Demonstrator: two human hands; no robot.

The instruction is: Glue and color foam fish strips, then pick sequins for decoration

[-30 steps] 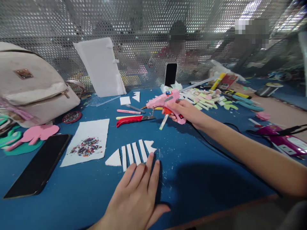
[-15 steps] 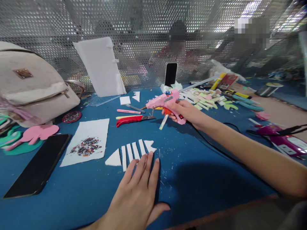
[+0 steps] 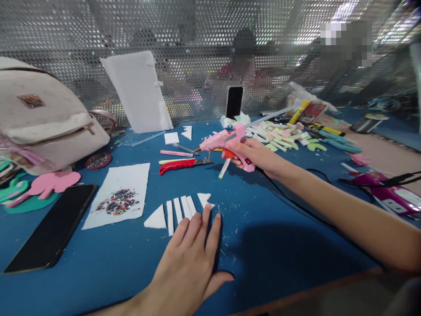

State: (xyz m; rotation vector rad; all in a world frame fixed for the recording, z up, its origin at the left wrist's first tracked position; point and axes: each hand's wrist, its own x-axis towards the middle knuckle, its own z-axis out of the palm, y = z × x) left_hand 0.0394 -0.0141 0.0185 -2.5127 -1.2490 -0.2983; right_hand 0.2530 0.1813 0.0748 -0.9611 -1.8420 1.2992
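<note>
Palm down near the front of the blue table, my left hand [image 3: 189,254] has its fingers spread, with fingertips over the lower ends of some white strips and at a notched tail piece [image 3: 204,199]. The strips [image 3: 178,210] stand side by side, right of a white triangular piece [image 3: 155,217]. My right hand [image 3: 248,151] grips a pink glue gun [image 3: 221,140] above the table, its nozzle pointing left. Below the nozzle lies a red-handled knife [image 3: 177,166], beside a pink pen [image 3: 176,153].
On the left are a backpack [image 3: 46,118], a dark phone [image 3: 51,226] and a paper [image 3: 131,175] bearing colourful bits. Foam scraps [image 3: 279,135] and a purple tool [image 3: 388,188] lie on the right. A perforated metal screen [image 3: 197,57] rises behind, with a propped phone [image 3: 234,102].
My left hand has shifted slightly right and down. The rightmost strip has moved left against its neighbour, widening the gap to the tail piece. My right hand stays almost still.
</note>
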